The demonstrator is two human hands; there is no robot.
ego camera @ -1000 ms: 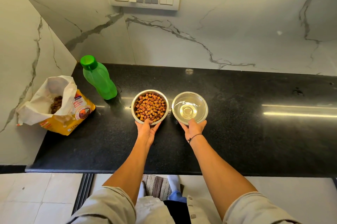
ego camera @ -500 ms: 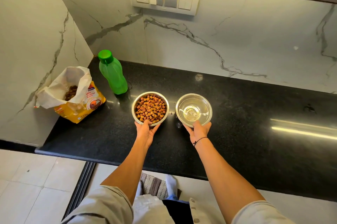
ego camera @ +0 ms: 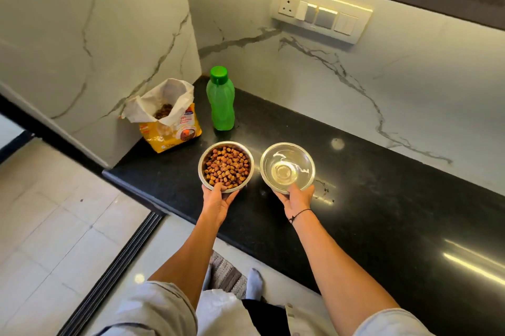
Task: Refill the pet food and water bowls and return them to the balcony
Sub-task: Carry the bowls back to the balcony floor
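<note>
Two steel bowls are side by side over the black counter (ego camera: 382, 212). The left one, the food bowl (ego camera: 226, 166), is full of brown kibble. My left hand (ego camera: 218, 199) grips its near rim, thumb inside on the kibble. The right one, the water bowl (ego camera: 287, 167), holds clear water. My right hand (ego camera: 296, 197) grips its near rim, thumb over the edge. Whether the bowls rest on the counter or hang just above it I cannot tell.
An open yellow pet food bag (ego camera: 166, 117) stands at the counter's left end against the marble wall. A green capped bottle (ego camera: 220, 99) stands beside it. A switch plate (ego camera: 319, 13) is on the back wall. A floor door track (ego camera: 114, 270) runs at lower left.
The view has swung left and tilted. Both hands have closed more firmly on the bowl rims, and the bowls have come slightly toward the counter's front edge.
</note>
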